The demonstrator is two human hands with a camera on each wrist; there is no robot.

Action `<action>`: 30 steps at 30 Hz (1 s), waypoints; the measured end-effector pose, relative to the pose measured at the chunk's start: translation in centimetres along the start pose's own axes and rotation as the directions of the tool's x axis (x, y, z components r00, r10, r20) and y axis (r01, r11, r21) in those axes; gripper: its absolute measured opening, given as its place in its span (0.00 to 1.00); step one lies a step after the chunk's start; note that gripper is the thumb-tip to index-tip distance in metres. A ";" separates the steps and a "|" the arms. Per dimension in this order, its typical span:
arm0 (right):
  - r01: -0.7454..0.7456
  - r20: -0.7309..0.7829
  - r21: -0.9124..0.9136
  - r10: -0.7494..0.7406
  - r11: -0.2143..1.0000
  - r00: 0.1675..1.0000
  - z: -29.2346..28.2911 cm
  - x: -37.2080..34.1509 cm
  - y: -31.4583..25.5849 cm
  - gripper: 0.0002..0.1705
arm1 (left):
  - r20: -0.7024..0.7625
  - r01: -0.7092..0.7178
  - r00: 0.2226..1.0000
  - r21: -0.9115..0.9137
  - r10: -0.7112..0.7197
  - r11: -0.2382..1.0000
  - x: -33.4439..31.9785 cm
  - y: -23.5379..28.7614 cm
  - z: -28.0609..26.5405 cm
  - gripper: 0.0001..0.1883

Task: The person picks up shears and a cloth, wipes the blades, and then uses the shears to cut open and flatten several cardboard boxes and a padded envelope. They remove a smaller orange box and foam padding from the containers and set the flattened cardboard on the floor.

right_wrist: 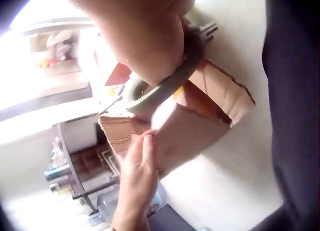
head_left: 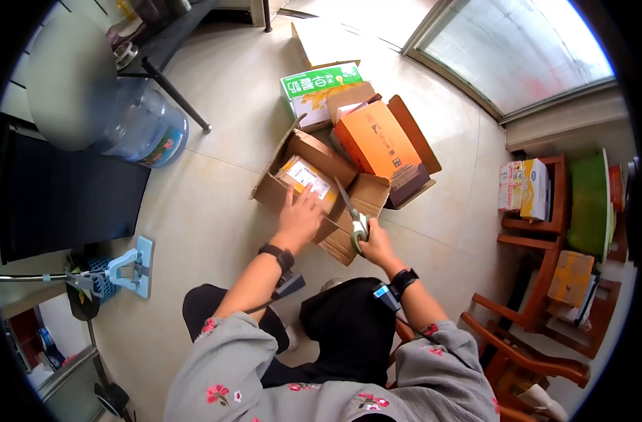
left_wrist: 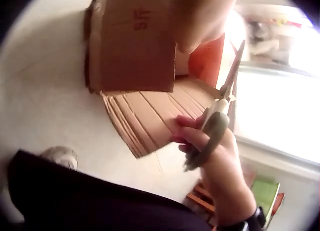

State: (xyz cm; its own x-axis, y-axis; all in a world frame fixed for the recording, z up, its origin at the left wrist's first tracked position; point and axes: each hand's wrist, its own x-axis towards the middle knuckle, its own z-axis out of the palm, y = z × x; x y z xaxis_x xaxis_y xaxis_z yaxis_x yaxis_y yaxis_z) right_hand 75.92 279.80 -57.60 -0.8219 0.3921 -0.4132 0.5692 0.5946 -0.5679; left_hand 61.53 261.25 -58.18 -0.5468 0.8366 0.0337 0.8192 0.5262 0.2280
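An opened cardboard box (head_left: pixel 268 191) stands on the floor before me, its flaps folded out. Inside it lies a yellow package with a white printed label (head_left: pixel 308 176). My left hand (head_left: pixel 300 219) reaches over the near side of the box, its fingers extended onto the package. In the right wrist view the left hand (right_wrist: pixel 136 173) is at the box's edge. My right hand (head_left: pixel 378 246) grips a pair of scissors (head_left: pixel 359 226) by the green handles. The blades point up and away, beside a raised flap (left_wrist: pixel 150 111) on the box's right.
Behind the box are an orange carton (head_left: pixel 378 141) and a green-and-white carton (head_left: pixel 321 84). A water jug (head_left: pixel 148 133) stands on the left near a black table leg (head_left: pixel 176 95). Wooden chairs (head_left: pixel 525 309) line the right side, and a glass door (head_left: pixel 511 56) is at the back.
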 end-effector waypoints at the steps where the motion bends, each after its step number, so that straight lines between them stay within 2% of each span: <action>1: 0.012 0.016 -0.019 -0.011 1.000 1.000 -0.4 0.2 0.2 0.24 | 0.037 -0.008 0.999 0.048 0.006 0.999 0.1 -0.5 -0.3 0.14; 2: 0.004 0.041 -0.023 -0.003 1.000 0.999 -0.8 0.9 0.4 0.23 | 0.215 0.094 0.972 0.035 -0.100 0.995 0.2 -0.9 -0.4 0.15; 3: 0.020 0.034 -0.044 -0.019 0.999 0.999 -1.0 1.5 0.8 0.22 | 0.391 0.197 0.899 0.044 -0.198 0.980 -0.2 -1.1 -1.1 0.15; 5: 0.020 0.043 -0.022 -0.019 1.000 0.999 -1.9 2.0 0.8 0.21 | 0.345 0.250 0.911 -0.031 -0.225 0.968 -3.8 -3.2 0.4 0.18; 7: 0.010 0.083 0.022 -0.012 1.000 0.997 -1.9 2.4 1.5 0.21 | 0.609 0.513 0.719 -0.139 -0.335 0.847 -5.8 -5.0 3.2 0.23; 8: 0.016 0.090 0.033 -0.019 0.999 0.996 -1.8 2.4 1.7 0.21 | 0.607 0.715 0.635 -0.230 -0.477 0.660 -6.5 -6.3 6.1 0.28; 9: 0.011 0.103 0.007 -0.012 1.000 0.995 -1.6 2.3 1.7 0.22 | 0.622 0.852 0.518 -0.314 -0.588 0.419 -7.1 -7.6 9.3 0.35; 10: 0.008 0.115 -0.020 -0.006 1.000 0.993 -1.6 2.3 1.6 0.22 | 0.551 0.851 0.503 -0.452 -0.666 0.268 -7.6 -8.5 11.2 0.43; 11: 0.004 0.128 -0.050 0.003 0.999 0.992 -1.5 2.4 1.6 0.22 | 0.423 0.806 0.566 -0.464 -0.708 0.367 -7.0 -8.3 10.7 0.44; 13: -0.007 0.116 0.008 0.006 1.000 0.993 -0.7 2.4 1.3 0.21 | 0.167 0.716 0.661 -0.434 -0.732 0.547 -5.6 -7.4 8.6 0.48; 15: -0.043 0.107 0.036 0.039 0.998 0.994 0.0 2.6 0.6 0.20 | 0.206 0.703 0.702 -0.355 -0.682 0.616 -3.7 -7.5 5.5 0.54; 17: -0.086 0.099 -0.034 0.089 0.996 0.991 0.9 2.9 0.7 0.20 | 0.239 0.696 0.711 -0.100 -0.662 0.711 -2.3 -7.8 5.0 0.58; 18: -0.088 0.088 -0.056 0.093 0.995 0.992 1.3 3.0 0.8 0.20 | 0.179 0.639 0.758 -0.005 -0.628 0.770 -2.0 -8.2 5.8 0.58; 19: -0.092 0.075 -0.081 0.098 0.992 0.992 1.4 3.1 0.6 0.20 | 0.072 0.607 0.792 0.011 -0.606 0.795 -1.8 -9.0 7.5 0.56; 21: -0.108 0.057 -0.047 0.110 0.993 0.992 1.3 2.9 0.3 0.20 | -0.088 0.475 0.874 -0.054 -0.478 0.878 -1.3 -10.0 9.2 0.53; 24: -0.110 0.004 0.047 0.109 0.993 0.994 1.6 2.8 1.1 0.19 | 0.228 0.545 0.837 -0.257 -0.498 0.798 -0.6 -10.4 8.2 0.48; 27: -0.068 0.007 0.415 0.071 0.907 0.997 0.4 1.5 -0.2 0.17 | 0.118 0.533 0.832 -0.443 -0.542 0.721 -0.5 -8.4 3.3 0.43; 28: -0.089 0.034 0.608 0.086 0.789 0.996 -0.4 0.5 -1.8 0.18 | 0.005 0.464 0.839 -0.528 -0.543 0.711 -0.7 -7.6 1.2 0.41; 29: -0.087 0.063 0.669 0.061 0.738 0.996 -1.5 -0.6 -3.2 0.18 | -0.246 0.270 0.841 -0.580 -0.481 0.768 -0.9 -7.2 0.0 0.37; 30: -0.086 0.088 0.723 0.031 0.685 0.996 -2.9 -2.0 -4.3 0.19 | -0.218 0.227 0.835 -0.700 -0.506 0.677 -1.6 -7.1 -1.0 0.34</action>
State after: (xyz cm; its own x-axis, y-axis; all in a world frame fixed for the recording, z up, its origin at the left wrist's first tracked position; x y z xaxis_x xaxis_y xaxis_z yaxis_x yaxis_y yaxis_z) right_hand 74.99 278.47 -52.27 -0.7984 0.3474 -0.4919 0.4770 -0.1337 -0.8687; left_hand 56.42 256.05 -58.84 -0.9084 0.3990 0.1251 0.3091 0.4392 0.8436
